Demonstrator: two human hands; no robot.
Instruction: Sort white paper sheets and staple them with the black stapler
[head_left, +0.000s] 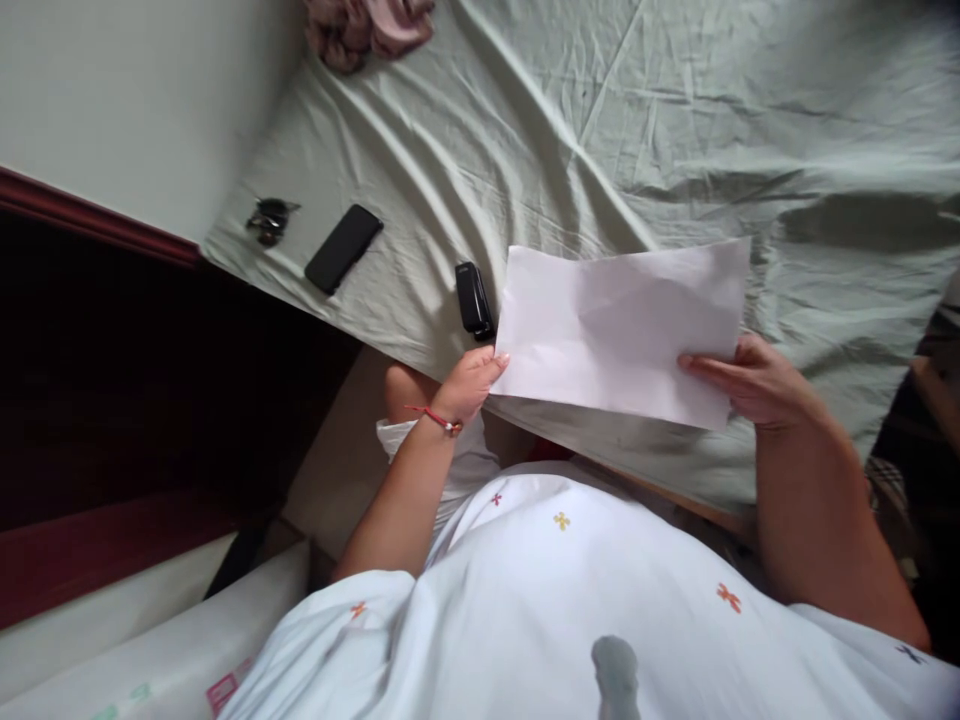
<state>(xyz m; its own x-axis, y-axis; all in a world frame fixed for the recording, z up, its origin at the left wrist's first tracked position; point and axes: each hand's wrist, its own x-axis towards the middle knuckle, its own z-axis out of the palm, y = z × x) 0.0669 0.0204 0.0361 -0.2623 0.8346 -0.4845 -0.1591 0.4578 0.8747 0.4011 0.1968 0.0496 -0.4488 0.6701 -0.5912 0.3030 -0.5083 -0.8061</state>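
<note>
I hold a blank white sheet of paper (pixel 619 325) in the air over the near edge of a bed. My left hand (pixel 469 382), with a red string bracelet at the wrist, pinches the sheet's lower left corner. My right hand (pixel 754 382) grips its lower right edge, thumb on top. The paper looks lightly creased across its middle. A small black stapler (pixel 474 300) lies on the bed just left of the sheet, close to my left hand.
The bed is covered with a wrinkled pale green sheet (pixel 600 130). A black phone (pixel 343 248) and a bunch of keys (pixel 268 220) lie near its left corner. Pink cloth (pixel 367 28) sits at the far edge. A dark floor and white wall lie to the left.
</note>
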